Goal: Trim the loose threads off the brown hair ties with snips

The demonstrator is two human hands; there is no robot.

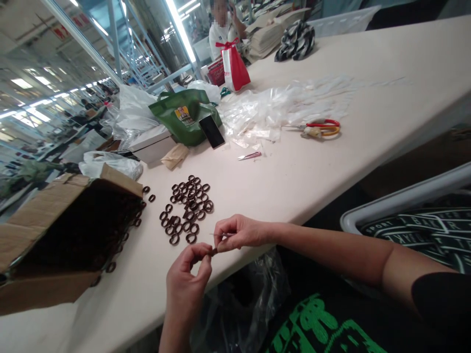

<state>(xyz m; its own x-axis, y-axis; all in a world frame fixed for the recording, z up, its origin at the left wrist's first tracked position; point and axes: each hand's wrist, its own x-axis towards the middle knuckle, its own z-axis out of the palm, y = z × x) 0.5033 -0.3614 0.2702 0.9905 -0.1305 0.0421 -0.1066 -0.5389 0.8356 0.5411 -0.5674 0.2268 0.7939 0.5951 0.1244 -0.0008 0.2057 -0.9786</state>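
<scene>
My left hand [187, 274] is at the table's front edge, thumb and forefinger pinched on a small dark brown ring [213, 252]. Close against it, the fingers of my right hand [243, 232] are closed round a thin pointed metal tool [224, 235]. Its tip points left, and most of it is hidden in the hand, so its kind cannot be made out. The right fingertips also meet the ring, which the fingers mostly cover. Just beyond both hands lies a loose pile of similar brown rings [189, 206].
An open cardboard box [44, 206] lies on the left, more rings spilling from its mouth. Farther back are thread snips [250, 156], red-and-yellow-handled scissors [322, 128], a phone [212, 132], a green bag [184, 117] and clear plastic bags [265, 108]. A person [221, 34] is beyond the table.
</scene>
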